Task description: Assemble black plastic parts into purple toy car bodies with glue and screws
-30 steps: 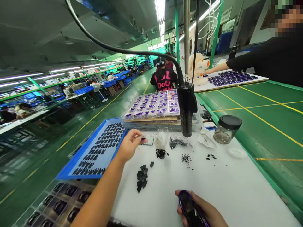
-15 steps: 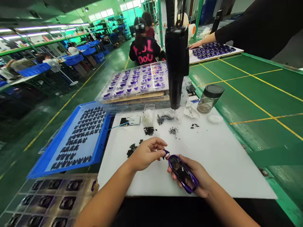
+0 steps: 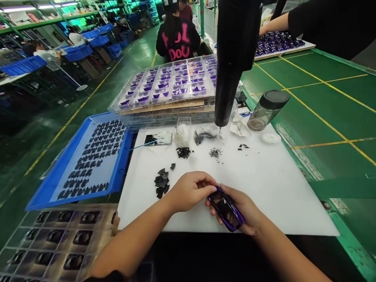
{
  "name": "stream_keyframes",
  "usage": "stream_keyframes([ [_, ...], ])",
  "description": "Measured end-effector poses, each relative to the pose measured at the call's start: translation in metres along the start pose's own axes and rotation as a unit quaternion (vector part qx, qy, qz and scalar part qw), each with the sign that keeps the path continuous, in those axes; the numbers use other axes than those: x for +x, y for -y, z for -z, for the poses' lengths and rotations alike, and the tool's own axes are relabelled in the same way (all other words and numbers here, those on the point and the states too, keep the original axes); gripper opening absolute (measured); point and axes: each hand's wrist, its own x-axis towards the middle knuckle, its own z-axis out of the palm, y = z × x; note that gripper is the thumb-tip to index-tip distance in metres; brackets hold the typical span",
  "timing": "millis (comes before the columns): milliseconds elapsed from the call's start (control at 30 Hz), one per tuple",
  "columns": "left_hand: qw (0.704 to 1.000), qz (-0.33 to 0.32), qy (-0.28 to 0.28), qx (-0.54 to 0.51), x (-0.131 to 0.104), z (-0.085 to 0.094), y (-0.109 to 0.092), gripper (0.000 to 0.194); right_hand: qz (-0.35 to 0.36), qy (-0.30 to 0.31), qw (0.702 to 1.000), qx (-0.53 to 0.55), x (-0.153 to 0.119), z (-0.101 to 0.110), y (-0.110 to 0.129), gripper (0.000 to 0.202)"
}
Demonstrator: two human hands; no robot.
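Observation:
My right hand (image 3: 242,209) is wrapped around a glossy purple toy car body (image 3: 226,211) with a dark top, held tilted above the white work mat (image 3: 273,196). At the car body's far end, the thumb and fingertips of my left hand (image 3: 195,190) press together. The small purple trim piece in that pinch is now mostly hidden by the fingers and the body's edge. Left of my left hand lie loose black plastic pieces (image 3: 162,180). Beyond both hands is a scatter of tiny black screws (image 3: 216,152).
A black electric screwdriver (image 3: 232,66) hangs point-down over the mat. Behind it are stacked clear trays (image 3: 164,105) of purple parts. A blue tray (image 3: 123,168) stands left, a dark-lidded jar (image 3: 266,111) right. A co-worker's arm (image 3: 276,25) reaches over purple parts at upper right.
My left hand has brought the small purple trim piece right and against the car body's far end; before, a gap showed between them. The camera view has tilted down and closer.

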Motion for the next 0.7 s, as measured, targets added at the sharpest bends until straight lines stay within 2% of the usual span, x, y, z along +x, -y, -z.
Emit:
stream_keyframes([
  [300,0.993,-0.018,-0.052,0.104,-0.0012,-0.0018,-0.0028,0.009,-0.002,0.013,1.0,0.003,0.0012,-0.0014,0.0022,0.032],
  [467,0.993,-0.009,-0.037,0.115,-0.0019,-0.0021,-0.004,0.007,0.0,0.019,1.0,0.002,0.0005,-0.0005,0.0022,0.033],
  [700,0.977,-0.043,-0.059,0.198,-0.0019,-0.0024,-0.0036,0.007,0.003,0.032,0.999,0.015,0.0016,0.0012,0.0016,0.034],
])
